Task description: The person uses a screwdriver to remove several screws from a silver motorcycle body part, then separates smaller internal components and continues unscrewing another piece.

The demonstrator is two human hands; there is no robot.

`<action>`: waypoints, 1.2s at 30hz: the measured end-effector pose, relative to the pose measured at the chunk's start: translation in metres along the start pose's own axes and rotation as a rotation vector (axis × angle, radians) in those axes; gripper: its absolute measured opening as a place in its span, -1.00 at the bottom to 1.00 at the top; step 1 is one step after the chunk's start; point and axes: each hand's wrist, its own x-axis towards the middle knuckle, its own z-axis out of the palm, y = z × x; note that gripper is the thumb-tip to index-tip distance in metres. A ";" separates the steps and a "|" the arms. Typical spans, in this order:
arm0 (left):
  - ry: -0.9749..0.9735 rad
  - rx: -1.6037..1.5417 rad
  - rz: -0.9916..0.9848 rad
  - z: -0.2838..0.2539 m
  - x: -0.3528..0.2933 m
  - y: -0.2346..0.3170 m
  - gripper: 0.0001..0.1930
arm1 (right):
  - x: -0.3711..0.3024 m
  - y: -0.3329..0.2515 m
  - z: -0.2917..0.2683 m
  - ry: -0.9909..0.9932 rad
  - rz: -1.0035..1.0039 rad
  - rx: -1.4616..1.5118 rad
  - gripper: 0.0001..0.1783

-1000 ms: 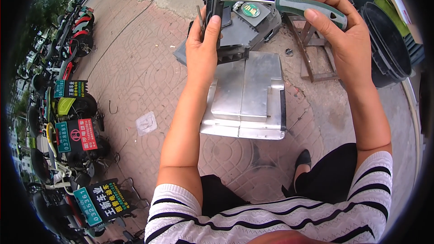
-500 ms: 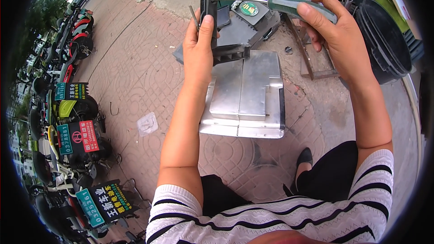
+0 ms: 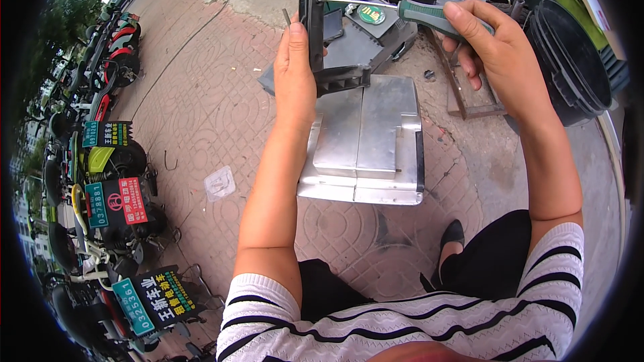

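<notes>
Black upright part, held, with screwdriver at its side

Item 1: black part (image 3: 310,23), long and narrow, standing upright, raised in front of the person. Left hand (image 3: 294,77): fingers wrapped around it, thumb along the near side, one fingertip showing past the right edge; the others hidden.

Item 2: screwdriver (image 3: 419,15), green and grey handle, metal shaft pointing left, tip meeting the upper right side of the black part; contact point too small to read. Right hand (image 3: 506,53): thumb and forefinger pinching the handle, lower fingers loosely curled beneath it.

Item 3: thin grey strip (image 3: 287,18), slanting out beside the left thumb.

Item 4: ribbed black piece (image 3: 343,80), right of the left wrist; whether joined to item 1 cannot be told.

Item 5: silver metal box (image 3: 362,137), below and between the forearms.

Item 6: grey casing (image 3: 355,47) with round green label (image 3: 371,14), beyond the hands.

Item 7: black bucket (image 3: 570,60), far right.
</notes>
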 end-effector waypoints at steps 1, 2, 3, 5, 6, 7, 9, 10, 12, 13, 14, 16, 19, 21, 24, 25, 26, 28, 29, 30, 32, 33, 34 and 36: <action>-0.001 -0.008 -0.010 0.000 0.000 -0.001 -0.43 | -0.002 0.002 0.003 0.053 -0.149 -0.077 -0.61; -0.001 -0.016 -0.021 0.000 0.001 -0.001 -0.41 | -0.003 0.005 0.006 0.105 -0.298 -0.154 -0.61; -0.002 -0.017 -0.020 0.001 0.001 -0.001 -0.41 | 0.002 0.011 0.007 0.106 -0.299 -0.155 -0.61; -0.031 -0.022 -0.012 0.002 0.001 0.000 -0.41 | 0.013 0.021 0.007 0.191 -0.660 -0.181 -0.58; -0.031 -0.024 -0.011 0.004 0.001 0.000 -0.41 | 0.014 0.021 0.007 0.222 -0.780 -0.193 -0.57; -0.020 -0.007 -0.001 0.005 -0.001 0.002 -0.42 | 0.009 0.016 0.010 0.223 -0.565 -0.110 -0.59; -0.006 0.012 0.009 0.003 -0.001 0.002 -0.42 | 0.003 0.004 0.009 0.151 -0.183 0.040 -0.59; 0.000 0.010 0.003 0.002 0.000 0.001 -0.42 | 0.003 0.001 0.006 0.150 -0.186 0.040 -0.59; 0.008 0.007 -0.001 0.001 0.001 0.001 -0.42 | 0.004 -0.001 0.000 0.045 0.020 -0.094 -0.59; 0.009 0.012 -0.005 0.000 0.001 0.002 -0.41 | 0.002 0.004 0.005 0.083 -0.083 -0.093 -0.61; 0.006 0.014 -0.010 0.001 0.001 0.002 -0.41 | 0.008 0.014 0.007 0.086 -0.084 -0.096 -0.61; 0.000 0.011 -0.012 0.000 0.000 0.003 -0.41 | 0.015 0.021 0.010 0.212 -0.535 -0.151 -0.63; -0.007 0.023 -0.001 -0.001 -0.003 0.005 -0.40 | 0.002 0.001 0.014 0.184 -0.359 -0.002 -0.62; -0.010 0.037 0.013 -0.001 -0.004 0.004 -0.40 | 0.000 -0.002 0.011 0.016 0.072 0.124 -0.58; -0.007 -0.002 0.012 0.005 -0.003 0.002 -0.39 | 0.000 0.006 0.006 0.025 -0.046 -0.003 -0.61; -0.010 -0.005 0.004 0.009 -0.003 0.004 -0.39 | 0.001 0.011 0.004 0.113 -0.227 -0.160 -0.66; -0.013 -0.008 -0.005 0.014 -0.003 0.004 -0.39 | 0.002 0.014 0.002 0.116 -0.226 -0.164 -0.66; -0.016 -0.019 -0.008 0.018 -0.001 0.003 -0.40 | 0.005 0.017 -0.002 0.229 -0.595 -0.293 -0.70; -0.013 -0.027 -0.010 0.019 0.001 0.003 -0.41 | 0.006 0.015 -0.003 0.229 -0.598 -0.293 -0.70; -0.008 -0.030 -0.006 0.019 0.004 0.003 -0.41 | 0.009 0.011 -0.005 0.190 -0.463 -0.089 -0.65; 0.018 -0.020 -0.017 0.002 0.004 0.002 -0.44 | 0.016 0.005 0.007 0.080 -0.176 0.313 -0.54; 0.003 -0.045 -0.008 -0.005 0.004 0.000 -0.45 | 0.021 0.007 0.015 0.049 -0.087 0.383 -0.44; 0.025 -0.051 0.016 -0.016 0.001 0.001 -0.46 | 0.019 0.000 0.029 0.050 0.020 0.443 -0.40; 0.036 -0.006 0.068 -0.017 0.001 0.002 -0.46 | 0.013 -0.002 0.028 0.002 0.166 0.432 -0.43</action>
